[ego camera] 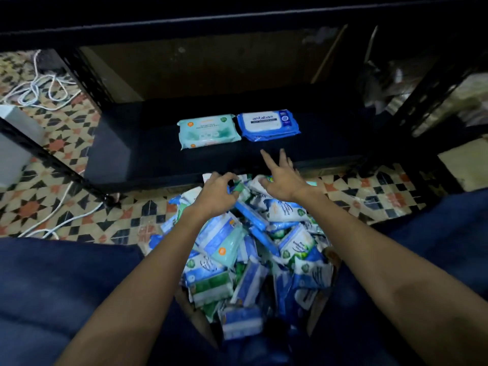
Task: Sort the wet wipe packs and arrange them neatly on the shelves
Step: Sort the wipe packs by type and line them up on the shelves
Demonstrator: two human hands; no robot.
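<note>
White cables (39, 91) are lying on the patterned tiled floor (66, 207) at far left, beside the black shelf (158, 159), on which a teal wipe pack (208, 131) and a blue wipe pack (268, 124) are sitting flat, just beside each other. Below, the left hand (216, 192) is curling its fingers around what appears to be a small green pack (237, 188) atop the heaped wipe packs (250, 254) in a cardboard box (334, 256). The right hand (284, 178) is hovering open, fingers spread, over the heap's far edge
</note>
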